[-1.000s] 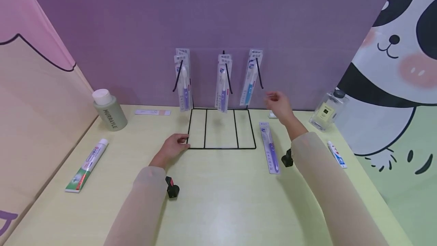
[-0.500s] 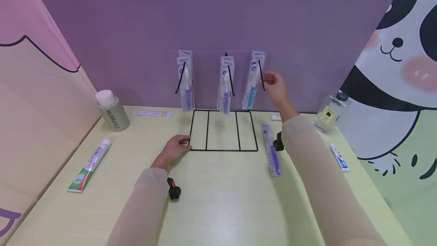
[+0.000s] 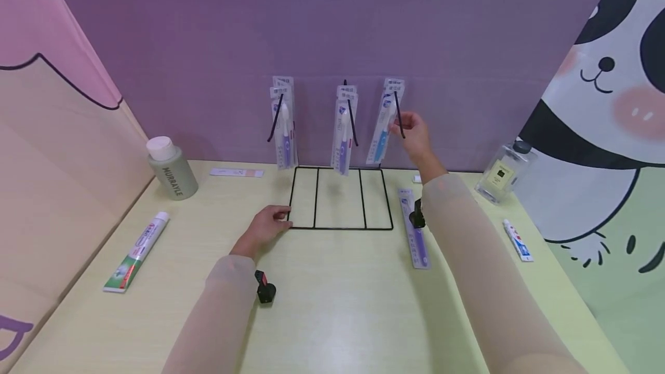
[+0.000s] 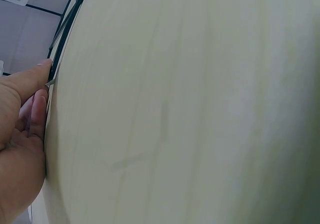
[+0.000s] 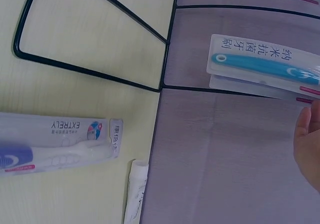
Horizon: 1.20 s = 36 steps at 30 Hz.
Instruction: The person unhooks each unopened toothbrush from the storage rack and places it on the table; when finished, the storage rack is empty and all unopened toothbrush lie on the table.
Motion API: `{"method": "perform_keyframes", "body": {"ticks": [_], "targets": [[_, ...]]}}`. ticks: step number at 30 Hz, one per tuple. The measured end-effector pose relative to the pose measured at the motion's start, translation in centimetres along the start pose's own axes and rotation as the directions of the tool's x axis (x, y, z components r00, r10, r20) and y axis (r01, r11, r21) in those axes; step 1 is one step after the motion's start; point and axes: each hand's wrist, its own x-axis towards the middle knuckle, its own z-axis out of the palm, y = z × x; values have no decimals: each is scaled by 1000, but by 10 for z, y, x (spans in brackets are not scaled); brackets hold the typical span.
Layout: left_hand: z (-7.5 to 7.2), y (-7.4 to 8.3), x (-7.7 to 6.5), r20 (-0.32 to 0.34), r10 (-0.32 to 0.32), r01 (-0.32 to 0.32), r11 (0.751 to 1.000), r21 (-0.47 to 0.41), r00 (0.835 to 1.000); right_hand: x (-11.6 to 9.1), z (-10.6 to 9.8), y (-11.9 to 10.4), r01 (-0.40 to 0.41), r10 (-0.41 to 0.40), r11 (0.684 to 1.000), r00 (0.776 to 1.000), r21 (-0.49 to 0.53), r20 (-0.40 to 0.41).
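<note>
In the head view, a black wire display rack stands on the table with packaged toothbrushes on its three hooks. My left hand pinches the rack's base at its left front corner; the left wrist view shows thumb and fingers at the wire. My right hand is up at the right hook, thumb and fingers at the edge of a packaged blue toothbrush. The right wrist view shows this packaged blue toothbrush over a second pack, fingertips beside it partly out of frame.
Purple packaged toothbrushes hang on the left and middle hooks. Another packaged toothbrush lies under the right forearm. Around the sides are a green bottle, toothpaste tubes, a flat box and a glass bottle.
My right hand has moved up and left from beside the rack to the right hook. The packaged blue toothbrush there has tilted slightly. My left hand stays at the base corner.
</note>
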Motion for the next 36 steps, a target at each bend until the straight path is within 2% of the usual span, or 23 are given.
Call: {"method": "perform_keyframes", "body": {"ticks": [9, 17, 22, 30, 36], "targets": [[0, 0, 0, -5, 13, -13, 1000, 2, 1000, -1, 7, 2, 18, -18, 998, 1000, 58, -5], [0, 0, 0, -9, 21, -21, 1000, 10, 1000, -4, 8, 1, 7, -6, 998, 1000, 62, -12], [0, -1, 2, -7, 17, -17, 1000, 7, 1000, -11, 6, -2, -27, 28, 999, 999, 43, -22], [0, 0, 1, -1, 11, -11, 1000, 7, 1000, -15, -5, -6, -7, 9, 978, 1000, 207, -10], [-1, 0, 1, -5, 13, -13, 1000, 12, 1000, -19, -23, -6, -10, 6, 970, 1000, 241, 17]]}}
